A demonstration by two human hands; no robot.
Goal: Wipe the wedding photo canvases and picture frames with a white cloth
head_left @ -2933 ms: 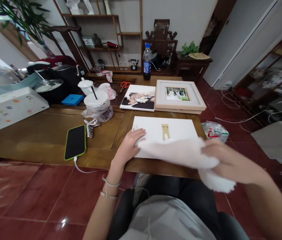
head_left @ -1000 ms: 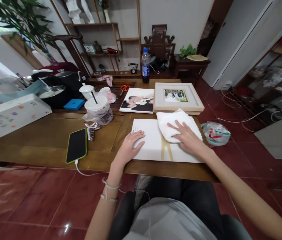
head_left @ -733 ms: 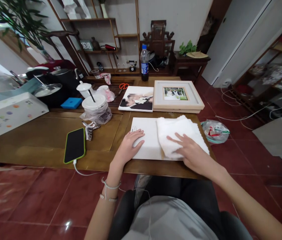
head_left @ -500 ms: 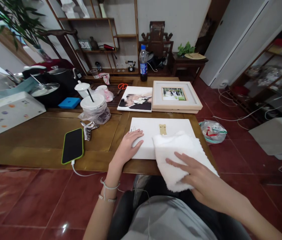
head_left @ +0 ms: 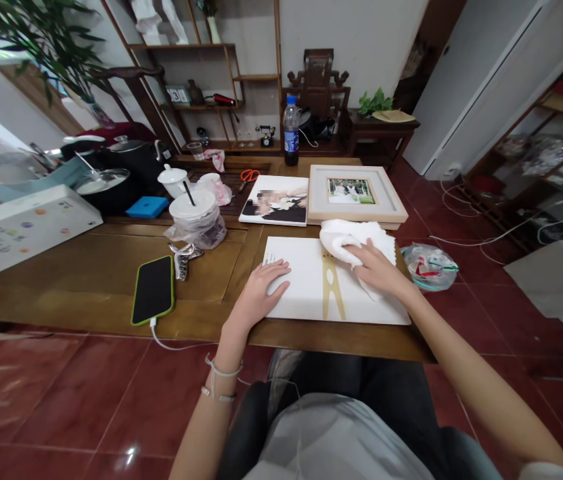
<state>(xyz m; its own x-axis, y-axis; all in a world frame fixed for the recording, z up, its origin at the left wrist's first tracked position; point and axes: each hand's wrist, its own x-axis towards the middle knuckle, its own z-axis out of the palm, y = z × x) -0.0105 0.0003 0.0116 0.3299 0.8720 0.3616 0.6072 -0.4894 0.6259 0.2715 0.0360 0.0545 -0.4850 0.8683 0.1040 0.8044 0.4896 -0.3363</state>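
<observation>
One board (head_left: 301, 293): white, flat beneath our grip.
Left hand (head_left: 260, 288): open flat, pressing it, holding nothing.
Right hand (head_left: 374, 268): fingers closed on the cloth (head_left: 346, 233) bunched beneath.

White cloth (head_left: 356, 235) bunched on far right of flat white album (head_left: 306, 290), gold strip down middle

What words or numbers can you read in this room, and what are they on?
"31" on the little block calendar on the shelf; the second digit is faint.
White box: print beside coloured dots, too blurred to read.
Bottle: blue label, too small to read.
White album under the white cloth: tiny corner line, unreadable.
</observation>
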